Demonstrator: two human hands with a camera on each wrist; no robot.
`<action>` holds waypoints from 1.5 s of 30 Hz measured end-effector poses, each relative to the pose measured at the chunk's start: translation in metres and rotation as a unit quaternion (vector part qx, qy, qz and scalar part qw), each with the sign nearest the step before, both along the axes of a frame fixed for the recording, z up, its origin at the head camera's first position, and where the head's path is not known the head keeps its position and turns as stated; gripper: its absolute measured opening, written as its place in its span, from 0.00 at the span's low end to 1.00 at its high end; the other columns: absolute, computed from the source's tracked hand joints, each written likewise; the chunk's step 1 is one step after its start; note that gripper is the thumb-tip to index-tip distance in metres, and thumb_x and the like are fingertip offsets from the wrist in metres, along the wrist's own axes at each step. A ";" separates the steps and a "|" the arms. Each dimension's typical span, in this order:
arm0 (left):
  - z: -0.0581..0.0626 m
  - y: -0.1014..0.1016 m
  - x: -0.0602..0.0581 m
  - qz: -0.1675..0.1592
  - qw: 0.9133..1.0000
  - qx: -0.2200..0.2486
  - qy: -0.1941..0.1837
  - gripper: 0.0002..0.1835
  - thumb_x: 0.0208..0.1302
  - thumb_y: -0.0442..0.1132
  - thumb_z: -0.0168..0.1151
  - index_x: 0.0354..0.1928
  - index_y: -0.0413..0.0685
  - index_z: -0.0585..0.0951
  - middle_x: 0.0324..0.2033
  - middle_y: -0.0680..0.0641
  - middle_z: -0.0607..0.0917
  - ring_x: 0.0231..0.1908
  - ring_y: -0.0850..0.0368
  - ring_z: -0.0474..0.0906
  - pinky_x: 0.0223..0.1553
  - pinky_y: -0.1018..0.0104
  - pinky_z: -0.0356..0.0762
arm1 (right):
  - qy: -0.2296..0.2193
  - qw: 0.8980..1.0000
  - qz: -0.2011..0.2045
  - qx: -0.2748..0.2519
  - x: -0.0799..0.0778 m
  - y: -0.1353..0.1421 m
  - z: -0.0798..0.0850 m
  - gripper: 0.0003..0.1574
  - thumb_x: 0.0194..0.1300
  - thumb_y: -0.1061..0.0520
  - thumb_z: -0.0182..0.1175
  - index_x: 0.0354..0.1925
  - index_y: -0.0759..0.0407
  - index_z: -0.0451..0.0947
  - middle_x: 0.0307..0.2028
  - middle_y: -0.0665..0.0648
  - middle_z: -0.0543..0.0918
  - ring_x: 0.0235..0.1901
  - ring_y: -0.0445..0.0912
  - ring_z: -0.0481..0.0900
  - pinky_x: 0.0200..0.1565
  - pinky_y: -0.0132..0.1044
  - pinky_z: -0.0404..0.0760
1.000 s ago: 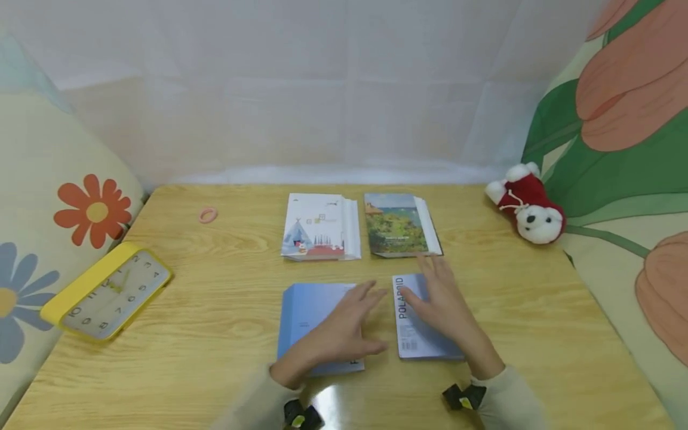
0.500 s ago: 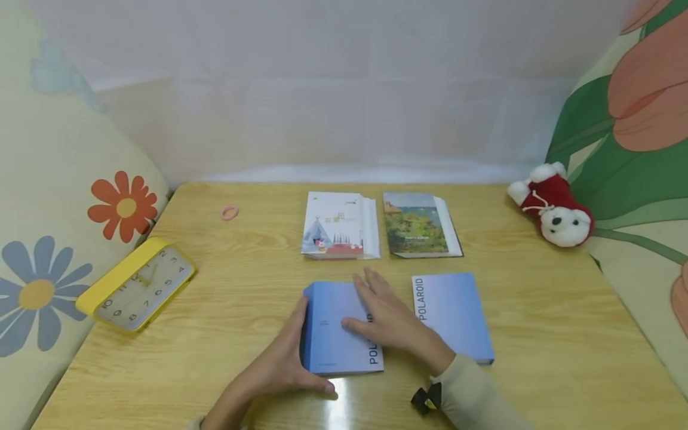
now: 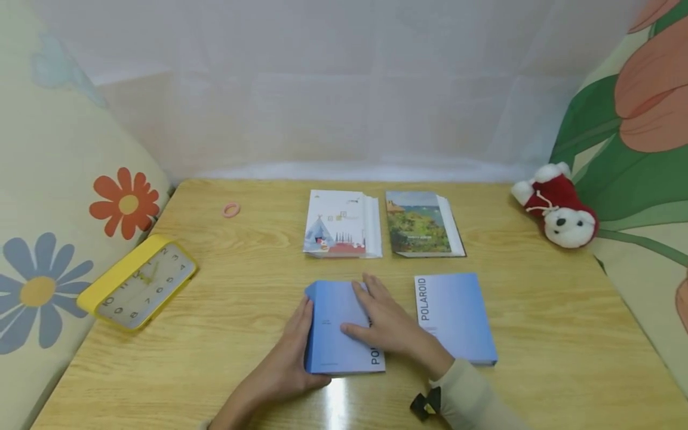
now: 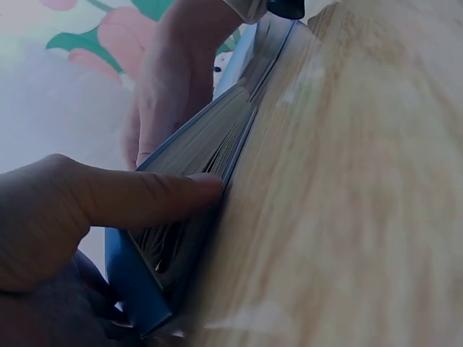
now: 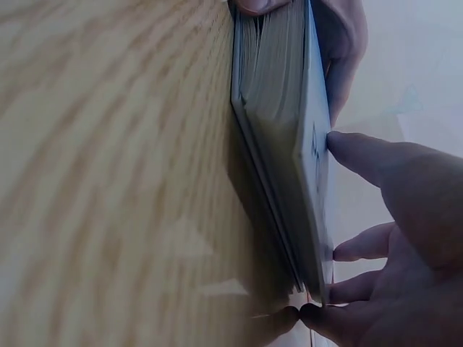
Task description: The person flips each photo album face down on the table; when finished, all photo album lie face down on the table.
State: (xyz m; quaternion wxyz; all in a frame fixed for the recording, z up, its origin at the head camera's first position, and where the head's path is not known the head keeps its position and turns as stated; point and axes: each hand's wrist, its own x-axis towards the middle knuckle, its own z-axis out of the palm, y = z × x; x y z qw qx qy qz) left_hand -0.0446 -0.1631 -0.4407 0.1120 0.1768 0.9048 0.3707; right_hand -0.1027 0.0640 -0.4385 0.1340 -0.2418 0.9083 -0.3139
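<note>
A thick blue photo album (image 3: 334,343) lies on the wooden table in front of me, its cover lettering partly hidden by the right hand. My left hand (image 3: 282,363) grips it at the spine, fingers along the left side and thumb (image 4: 181,194) across the page edges at the near end. With extended fingers, my right hand (image 3: 392,325) rests on the front cover; its thumb (image 5: 358,153) touches the cover in the right wrist view. Just to the right lies a second blue album (image 3: 459,322) marked POLAROID.
Behind are a white album (image 3: 334,224) with a tent picture and a landscape-covered album (image 3: 419,224). A yellow clock (image 3: 145,283) stands at the left, a pink ring (image 3: 231,209) at the back left. A plush bear (image 3: 561,206) in red lies at the back right.
My left hand has moved from over the cover to the left album's spine, its thumb closing onto the near edge. My right hand has moved left from the right album onto the left one.
</note>
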 end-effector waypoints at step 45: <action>0.040 0.038 -0.006 -0.009 0.974 0.219 0.060 0.60 0.43 0.20 0.76 0.76 0.31 0.48 0.75 0.32 0.48 0.71 0.36 0.54 0.65 0.55 0.65 | -0.094 0.969 -0.089 -0.213 -0.008 -0.002 0.043 0.54 0.71 0.35 0.54 0.80 0.47 0.36 0.74 0.60 0.59 0.70 0.56 0.62 0.68 0.63 0.59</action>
